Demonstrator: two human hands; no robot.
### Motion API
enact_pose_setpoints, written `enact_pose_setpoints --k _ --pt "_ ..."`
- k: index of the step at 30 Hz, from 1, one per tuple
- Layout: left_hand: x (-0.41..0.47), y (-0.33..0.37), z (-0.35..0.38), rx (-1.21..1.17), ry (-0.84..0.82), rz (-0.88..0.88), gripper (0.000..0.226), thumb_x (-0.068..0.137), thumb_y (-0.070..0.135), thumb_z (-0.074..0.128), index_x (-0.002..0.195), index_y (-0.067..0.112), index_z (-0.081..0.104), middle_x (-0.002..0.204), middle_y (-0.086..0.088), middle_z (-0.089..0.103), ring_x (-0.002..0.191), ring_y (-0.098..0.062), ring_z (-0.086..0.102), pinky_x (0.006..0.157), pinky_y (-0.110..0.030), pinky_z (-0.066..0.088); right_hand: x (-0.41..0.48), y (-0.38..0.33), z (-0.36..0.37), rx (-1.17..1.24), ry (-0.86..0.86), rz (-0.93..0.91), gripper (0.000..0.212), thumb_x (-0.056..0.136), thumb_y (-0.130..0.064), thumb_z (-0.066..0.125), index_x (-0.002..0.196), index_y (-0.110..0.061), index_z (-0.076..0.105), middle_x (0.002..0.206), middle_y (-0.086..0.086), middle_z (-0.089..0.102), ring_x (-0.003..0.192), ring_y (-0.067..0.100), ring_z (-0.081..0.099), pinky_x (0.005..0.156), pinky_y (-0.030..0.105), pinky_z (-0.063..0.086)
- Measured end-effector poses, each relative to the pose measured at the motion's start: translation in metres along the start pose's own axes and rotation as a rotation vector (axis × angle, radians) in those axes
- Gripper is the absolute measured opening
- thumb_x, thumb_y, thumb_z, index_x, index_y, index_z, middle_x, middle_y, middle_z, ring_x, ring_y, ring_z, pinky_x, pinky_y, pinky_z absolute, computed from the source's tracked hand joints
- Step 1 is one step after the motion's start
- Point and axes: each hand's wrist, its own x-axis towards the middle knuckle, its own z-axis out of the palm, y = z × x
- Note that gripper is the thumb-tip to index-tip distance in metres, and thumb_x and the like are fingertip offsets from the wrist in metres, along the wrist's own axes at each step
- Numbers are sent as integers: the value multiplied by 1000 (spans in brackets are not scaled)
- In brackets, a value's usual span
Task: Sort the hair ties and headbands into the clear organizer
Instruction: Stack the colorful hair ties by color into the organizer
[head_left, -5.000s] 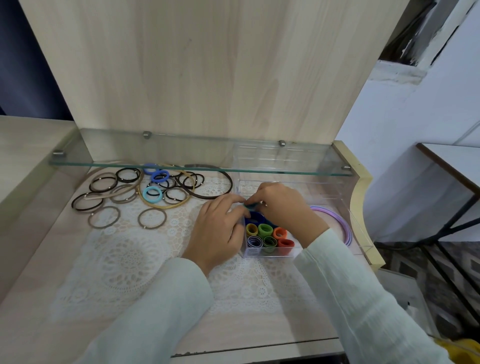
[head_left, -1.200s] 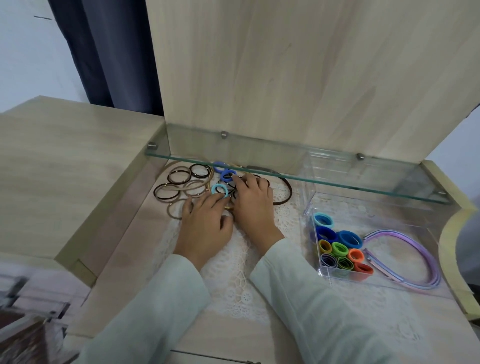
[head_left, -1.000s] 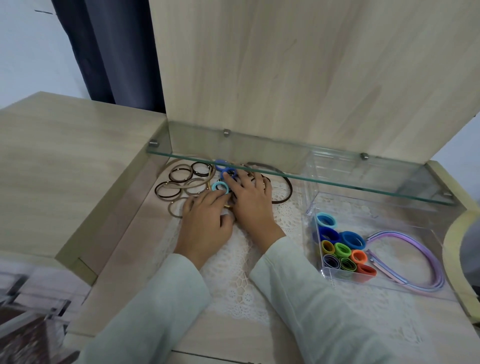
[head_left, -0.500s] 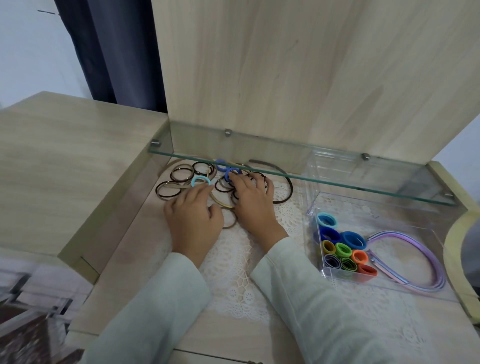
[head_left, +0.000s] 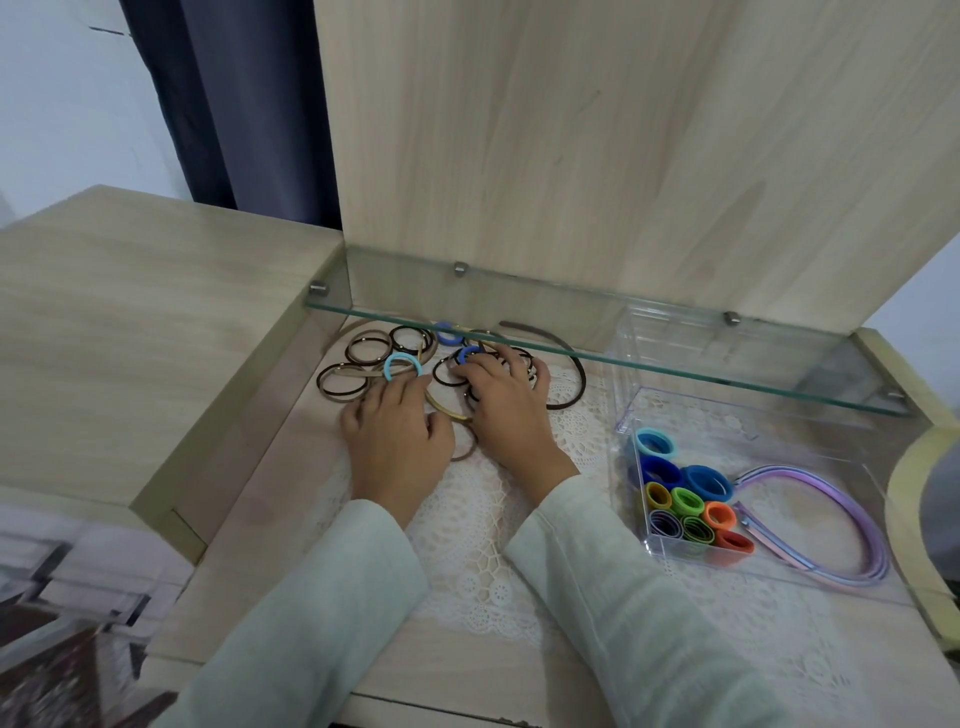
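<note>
A pile of brown and black hair ties (head_left: 343, 382) and thin headbands lies at the back left, under the glass shelf. My left hand (head_left: 397, 439) rests flat on the pile, its fingertips at a light blue tie (head_left: 400, 365). My right hand (head_left: 509, 402) lies spread over the ties beside it, fingertips touching a dark blue tie (head_left: 469, 354). A tan headband (head_left: 448, 411) shows between the hands, and a dark brown headband (head_left: 577, 375) curves to their right. The clear organizer (head_left: 625, 415) on the right holds coloured ties (head_left: 684, 501) in its left compartment and purple headbands (head_left: 836, 501) beside them.
A glass shelf (head_left: 675, 371) runs low across the back, over the pile and the organizer's far end. A white lace mat (head_left: 467, 525) covers the wooden surface. A raised wooden block (head_left: 130, 338) borders the left side, and a curved wooden edge (head_left: 906, 467) the right.
Both hands left the organizer and went to the pile on the left. In the last second my left hand slid the light blue tie leftward; my right hand stayed on the ties.
</note>
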Motion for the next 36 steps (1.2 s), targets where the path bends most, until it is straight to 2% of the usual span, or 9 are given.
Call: enact_pose_setpoints --k 3,9,15,20,23,26,28,32,36 --pt "0 0 -1 -19 -5 -4 60 77 31 35 132 24 58 137 5 56 132 -18 42 108 -44 24 -3 -1 -2 64 64 -25 38 88 -15 49 121 -28 60 134 -11 54 140 24 29 110 51 5" --pt "-1 0 -4 -52 -17 -8 60 79 28 37 135 25 56 142 7 52 136 -16 37 110 -43 20 -13 -2 -4 159 251 -56 37 82 -19 37 101 -26 68 111 -11 66 129 22 46 105 54 21" --pt "3 -4 0 -51 -36 -9 49 91 21 49 139 28 51 148 9 46 141 -15 30 112 -41 13 -38 9 -15 199 339 -96 21 88 -6 52 95 -23 62 98 -12 66 106 12 57 96 42 33" --pt "6 -5 1 -60 -69 -18 47 95 23 45 141 29 49 152 11 40 145 -15 25 113 -41 9 -66 16 -25 193 318 -124 22 86 -5 60 102 -20 59 101 -10 66 104 8 50 97 30 25" --pt "9 -7 -2 -77 -131 -22 52 92 25 45 143 31 45 155 11 36 145 -14 23 115 -40 7 -82 14 -29 163 259 -192 22 88 -10 56 104 -23 62 104 -14 67 109 10 50 100 39 28" --pt "17 -7 -13 -113 -299 -54 59 87 34 43 146 37 40 158 11 30 147 -12 19 116 -37 3 -90 10 -28 168 217 -241 17 92 -20 50 103 -25 62 104 -16 67 110 12 53 99 47 30" --pt "21 -12 -21 -177 -368 -78 62 80 41 40 142 41 45 156 11 34 146 -12 23 117 -35 5 -92 10 -25 154 197 -246 16 91 -18 57 103 -27 62 103 -17 67 110 13 53 99 51 32" --pt "23 -29 -28 -78 -322 50 52 88 43 31 136 44 52 150 13 44 141 -12 34 116 -39 23 -93 5 -21 152 171 -272 15 91 -18 62 102 -28 63 100 -17 67 112 13 53 101 49 30" --pt "9 -31 -23 90 -255 182 53 94 42 27 145 40 42 156 14 34 144 -12 25 111 -34 16 -95 -5 -24 201 159 -340 18 89 -17 58 102 -28 63 105 -18 64 112 10 52 102 42 29"
